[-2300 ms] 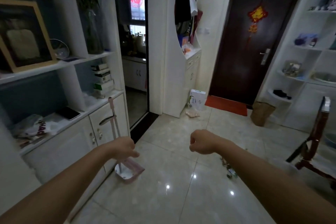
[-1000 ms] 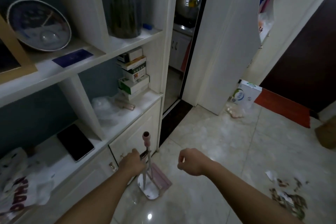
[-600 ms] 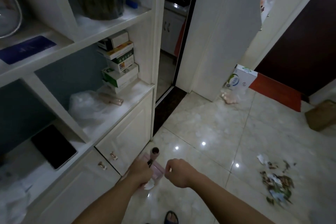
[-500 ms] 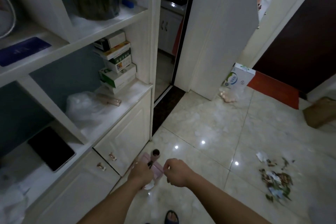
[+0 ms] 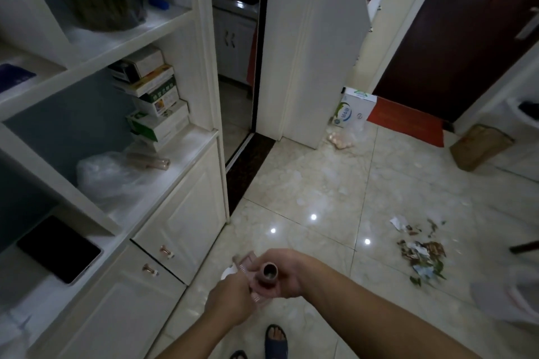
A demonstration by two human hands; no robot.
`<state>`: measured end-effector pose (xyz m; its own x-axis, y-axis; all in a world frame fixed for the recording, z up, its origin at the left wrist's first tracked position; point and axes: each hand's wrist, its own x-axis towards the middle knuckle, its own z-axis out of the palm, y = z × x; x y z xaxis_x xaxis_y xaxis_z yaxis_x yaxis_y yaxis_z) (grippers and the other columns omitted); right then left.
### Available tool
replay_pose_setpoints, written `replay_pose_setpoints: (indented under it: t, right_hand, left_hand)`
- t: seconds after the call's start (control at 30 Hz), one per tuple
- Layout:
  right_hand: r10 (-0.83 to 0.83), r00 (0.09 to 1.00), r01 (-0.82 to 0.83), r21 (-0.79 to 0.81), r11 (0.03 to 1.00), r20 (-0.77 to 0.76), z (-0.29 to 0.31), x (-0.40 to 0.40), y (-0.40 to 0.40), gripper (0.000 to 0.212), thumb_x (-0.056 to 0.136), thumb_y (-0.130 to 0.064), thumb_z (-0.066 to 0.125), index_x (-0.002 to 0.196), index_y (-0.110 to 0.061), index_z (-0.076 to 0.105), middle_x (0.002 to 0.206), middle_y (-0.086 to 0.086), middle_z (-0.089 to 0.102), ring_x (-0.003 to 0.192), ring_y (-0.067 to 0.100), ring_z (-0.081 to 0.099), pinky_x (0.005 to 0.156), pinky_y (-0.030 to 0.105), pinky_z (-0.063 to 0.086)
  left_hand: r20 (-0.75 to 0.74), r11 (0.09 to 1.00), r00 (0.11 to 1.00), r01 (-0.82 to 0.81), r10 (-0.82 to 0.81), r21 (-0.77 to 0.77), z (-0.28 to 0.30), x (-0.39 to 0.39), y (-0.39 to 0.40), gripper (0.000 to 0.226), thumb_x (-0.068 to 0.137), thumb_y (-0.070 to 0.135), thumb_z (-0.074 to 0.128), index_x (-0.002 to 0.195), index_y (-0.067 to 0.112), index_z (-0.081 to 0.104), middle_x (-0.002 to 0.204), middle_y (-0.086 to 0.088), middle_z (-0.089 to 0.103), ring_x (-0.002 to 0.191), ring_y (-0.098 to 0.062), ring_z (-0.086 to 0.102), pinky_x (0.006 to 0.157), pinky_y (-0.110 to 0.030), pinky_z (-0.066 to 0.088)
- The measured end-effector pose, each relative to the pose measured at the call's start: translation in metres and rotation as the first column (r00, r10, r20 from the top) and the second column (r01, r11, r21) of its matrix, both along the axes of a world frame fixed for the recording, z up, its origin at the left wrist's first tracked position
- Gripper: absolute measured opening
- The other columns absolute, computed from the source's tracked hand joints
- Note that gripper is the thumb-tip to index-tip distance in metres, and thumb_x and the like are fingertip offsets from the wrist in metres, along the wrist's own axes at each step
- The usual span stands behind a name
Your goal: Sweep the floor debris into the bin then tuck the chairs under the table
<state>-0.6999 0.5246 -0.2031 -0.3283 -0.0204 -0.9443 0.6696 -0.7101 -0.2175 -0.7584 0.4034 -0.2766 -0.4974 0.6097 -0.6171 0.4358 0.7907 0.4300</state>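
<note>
A pink broom and dustpan set [image 5: 244, 261] stands on the floor by the white cabinet [image 5: 186, 221]. Its round-topped handle [image 5: 269, 271] points up at me. My right hand [image 5: 291, 274] is wrapped around that handle just under the top. My left hand [image 5: 230, 297] is closed on a pink part of the set right beside it, and the two hands touch. A pile of floor debris [image 5: 421, 255], paper scraps and leaves, lies on the tiles to the right. A blurred white bin [image 5: 507, 294] shows at the right edge.
White shelving with boxes [image 5: 151, 96] and a dark tablet [image 5: 58, 248] runs along the left. A doorway opens ahead. A white carton [image 5: 354, 109], a red mat [image 5: 408, 122] and a brown paper bag [image 5: 479, 146] sit farther back. My sandalled feet [image 5: 275, 341] are below.
I have stepped closer and looked down. My right hand has moved left and closed around the handle top, joining my left hand on the set.
</note>
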Motion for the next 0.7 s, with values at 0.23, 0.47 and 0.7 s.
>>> replay_pose_setpoints:
  t: [0.23, 0.47, 0.7]
  right_hand:
    - [0.016, 0.996, -0.026, 0.116, 0.993, 0.086, -0.009, 0.051, 0.001, 0.017, 0.095, -0.008, 0.047, 0.078, -0.005, 0.053, 0.075, 0.012, 0.055, 0.039, 0.012, 0.057, 0.041, 0.019, 0.049]
    - [0.043, 0.998, -0.047, 0.122, 0.991, 0.035, 0.006, 0.112, 0.029, 0.019, 0.092, 0.002, 0.046, 0.074, -0.001, 0.052, 0.063, 0.01, 0.052, 0.034, 0.007, 0.05, 0.035, 0.014, 0.044]
    - [0.01, 1.0, -0.011, 0.12, 0.993, 0.009, 0.014, 0.182, 0.067, 0.006, 0.09, 0.002, 0.047, 0.089, 0.003, 0.053, 0.053, 0.01, 0.057, 0.036, 0.006, 0.05, 0.036, 0.013, 0.045]
  left_hand:
    - [0.075, 0.988, 0.986, 0.143, -0.148, 0.06, 0.009, 0.037, 0.007, 0.072, 0.062, 0.036, 0.043, 0.134, 0.03, 0.048, 0.121, -0.006, 0.059, 0.09, -0.022, 0.062, 0.08, -0.031, 0.053]
    - [0.04, 0.948, 0.952, 0.298, -0.304, 0.111, 0.023, 0.084, 0.035, 0.031, 0.086, 0.022, 0.059, 0.114, 0.01, 0.06, 0.11, -0.01, 0.066, 0.082, -0.019, 0.053, 0.075, -0.028, 0.049]
    - [-0.032, 0.893, 0.9, 0.435, -0.434, 0.114, 0.038, 0.134, 0.08, 0.028, 0.081, 0.013, 0.055, 0.107, 0.011, 0.065, 0.103, -0.01, 0.068, 0.085, -0.021, 0.059, 0.073, -0.029, 0.05]
